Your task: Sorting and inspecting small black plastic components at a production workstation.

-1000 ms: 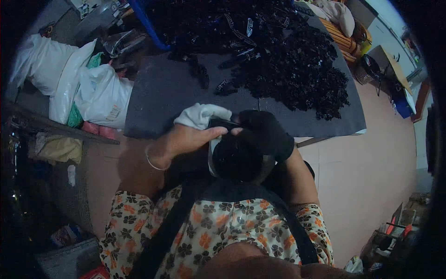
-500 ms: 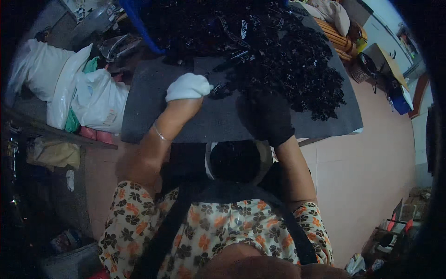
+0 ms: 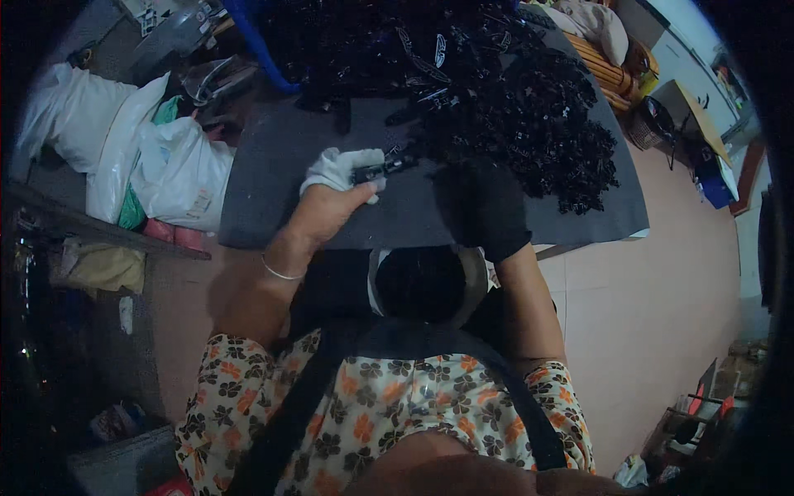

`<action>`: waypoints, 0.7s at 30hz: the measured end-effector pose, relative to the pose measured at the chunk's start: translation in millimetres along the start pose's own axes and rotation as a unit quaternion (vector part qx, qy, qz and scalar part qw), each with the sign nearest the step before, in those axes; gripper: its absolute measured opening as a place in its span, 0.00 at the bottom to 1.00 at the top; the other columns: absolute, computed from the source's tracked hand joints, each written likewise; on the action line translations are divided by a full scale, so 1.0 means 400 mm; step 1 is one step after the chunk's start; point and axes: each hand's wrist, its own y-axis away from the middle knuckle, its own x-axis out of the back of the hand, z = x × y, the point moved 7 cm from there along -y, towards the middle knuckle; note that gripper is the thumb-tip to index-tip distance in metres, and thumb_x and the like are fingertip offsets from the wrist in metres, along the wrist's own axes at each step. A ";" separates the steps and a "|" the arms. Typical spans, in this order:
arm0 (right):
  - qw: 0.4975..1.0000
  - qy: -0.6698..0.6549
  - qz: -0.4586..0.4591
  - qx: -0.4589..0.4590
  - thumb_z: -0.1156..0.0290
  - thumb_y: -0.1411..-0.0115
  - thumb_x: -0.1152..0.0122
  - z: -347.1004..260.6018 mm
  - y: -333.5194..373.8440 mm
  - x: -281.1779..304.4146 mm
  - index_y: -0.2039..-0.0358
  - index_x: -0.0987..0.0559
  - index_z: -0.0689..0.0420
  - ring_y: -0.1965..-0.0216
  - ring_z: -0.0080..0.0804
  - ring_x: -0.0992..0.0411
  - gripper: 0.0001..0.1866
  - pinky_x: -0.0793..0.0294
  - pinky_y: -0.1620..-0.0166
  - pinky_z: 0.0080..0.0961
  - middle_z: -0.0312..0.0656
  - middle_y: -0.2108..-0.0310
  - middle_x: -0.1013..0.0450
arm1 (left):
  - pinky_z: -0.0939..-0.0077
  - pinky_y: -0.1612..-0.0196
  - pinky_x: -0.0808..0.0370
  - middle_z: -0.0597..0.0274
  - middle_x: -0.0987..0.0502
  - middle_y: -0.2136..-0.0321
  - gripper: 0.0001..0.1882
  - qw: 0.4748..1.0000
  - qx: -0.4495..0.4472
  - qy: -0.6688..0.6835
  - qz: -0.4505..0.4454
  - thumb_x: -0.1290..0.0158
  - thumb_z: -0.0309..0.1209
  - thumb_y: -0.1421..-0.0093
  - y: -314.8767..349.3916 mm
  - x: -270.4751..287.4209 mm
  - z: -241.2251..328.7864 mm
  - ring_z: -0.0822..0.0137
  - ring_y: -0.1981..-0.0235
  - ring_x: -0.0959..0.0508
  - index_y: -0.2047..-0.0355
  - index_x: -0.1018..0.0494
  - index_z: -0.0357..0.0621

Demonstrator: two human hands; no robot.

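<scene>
Head view, clock read from the centre, twelve at the top. Light dim; small detail poor.

Between ten and eleven: my left hand (image 3: 337, 183), white glove over the fingers, thumb bare. It grasps a small dark piece (image 3: 385, 169), thumb on the near side, gloved fingers on the far side. The piece lies just left of twelve, slim, its free end pointing toward three. Whether that tip touches the loose pieces beyond it, I cannot tell.

Toward two: my right hand (image 3: 482, 207), black glove, over the grey tabletop (image 3: 273, 182), beside the near edge of a heap of black pieces (image 3: 546, 124). Fingers lost against the dark; I cannot tell whether they grip anything or are relaxed.

Handling, my judgement: the piece looks light and fairly stiff, probably moulded. Faint shine suggests a smooth face, liable to slide under glove cloth; the bare thumb should give the better grip. Slender end may bend or snap, so best pinched near the thicker end or middle, flat between thumb and forefinger. Heaped ones look prone to snag on each other; lift singly.

Around: blue tub rim (image 3: 260, 50) at eleven; white sacks (image 3: 178, 178) between nine and ten, well apart from my hands.
</scene>
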 end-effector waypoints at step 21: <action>0.965 -0.248 -0.027 0.077 0.72 0.54 0.42 -0.037 0.040 -0.073 0.64 0.27 0.60 0.67 0.49 0.31 0.15 0.30 0.64 0.35 0.50 0.68 0.31 | 0.74 0.60 0.26 0.53 0.29 0.58 0.18 0.988 0.062 -0.141 -0.025 0.54 0.17 0.46 0.027 -0.031 -0.053 0.65 0.61 0.25 0.53 0.37 0.32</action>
